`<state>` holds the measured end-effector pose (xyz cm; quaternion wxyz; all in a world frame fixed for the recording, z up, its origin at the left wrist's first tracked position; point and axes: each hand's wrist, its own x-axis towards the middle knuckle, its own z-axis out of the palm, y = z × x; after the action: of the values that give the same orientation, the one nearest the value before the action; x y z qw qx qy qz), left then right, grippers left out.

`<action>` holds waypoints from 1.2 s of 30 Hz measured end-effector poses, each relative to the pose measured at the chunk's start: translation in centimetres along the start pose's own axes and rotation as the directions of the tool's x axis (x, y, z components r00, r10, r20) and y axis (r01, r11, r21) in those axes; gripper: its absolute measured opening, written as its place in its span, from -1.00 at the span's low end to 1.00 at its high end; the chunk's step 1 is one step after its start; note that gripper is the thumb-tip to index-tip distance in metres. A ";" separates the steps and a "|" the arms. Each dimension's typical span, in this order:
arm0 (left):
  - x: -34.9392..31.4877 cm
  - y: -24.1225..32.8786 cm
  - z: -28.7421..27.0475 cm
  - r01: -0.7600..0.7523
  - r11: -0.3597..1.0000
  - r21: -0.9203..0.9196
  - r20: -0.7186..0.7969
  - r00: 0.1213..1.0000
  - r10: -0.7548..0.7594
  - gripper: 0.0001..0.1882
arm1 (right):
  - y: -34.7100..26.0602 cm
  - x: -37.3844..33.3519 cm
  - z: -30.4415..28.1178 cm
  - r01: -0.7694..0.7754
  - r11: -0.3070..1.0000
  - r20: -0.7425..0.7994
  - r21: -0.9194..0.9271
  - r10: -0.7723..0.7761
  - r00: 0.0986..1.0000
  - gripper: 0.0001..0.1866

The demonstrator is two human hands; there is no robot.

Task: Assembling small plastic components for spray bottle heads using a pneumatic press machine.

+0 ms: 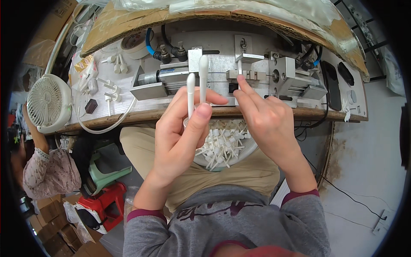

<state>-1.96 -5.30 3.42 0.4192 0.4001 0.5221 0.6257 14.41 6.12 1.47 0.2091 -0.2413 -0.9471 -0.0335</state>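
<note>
My left hand (pixel 182 132) is closed around two white plastic sticks with rounded heads: a longer white stick (pixel 203 73) and a shorter white stick (pixel 190 92), both pointing up. My right hand (pixel 267 115) reaches to the metal fixture (pixel 257 76) in the middle of the bench, its index fingertip at the lower end of a small white plastic stick (pixel 239 66). That hand's thumb is hidden beneath it. Below both hands, a round bowl (pixel 246 150) between my legs holds a heap of small white plastic pieces (pixel 220 143).
Metal clamping blocks (pixel 295 81) and a cylinder (pixel 169 75) flank the fixture. Cardboard (pixel 128 23) overhangs the bench. A white fan (pixel 49 103), loose white parts (pixel 112 92) and a tape roll (pixel 135 46) are left; a phone (pixel 331 85) lies right. Another person's sleeve (pixel 51 173) shows at far left.
</note>
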 end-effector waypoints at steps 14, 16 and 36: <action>-0.8 -2.4 0.8 0.097 0.993 -0.069 -0.073 0.992 -0.102 -0.66 | -1.3 -0.9 -1.3 0.185 0.812 -0.289 0.553 -0.022 0.957 -0.50; -1.0 -2.7 1.4 0.102 0.995 -0.006 -0.045 0.994 -0.102 -0.70 | -1.2 -1.3 -1.8 0.162 0.821 -0.236 0.547 -0.034 0.971 -0.55; -1.3 -0.4 -0.7 -0.017 0.978 -0.206 0.048 0.998 0.028 -0.36 | 0.6 0.4 -0.5 -0.010 0.999 0.093 0.030 0.007 0.996 -0.71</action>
<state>-2.14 -6.68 2.81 0.4644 0.3763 0.4393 0.6706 14.56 6.75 2.11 0.1688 -0.2434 -0.9551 -0.0070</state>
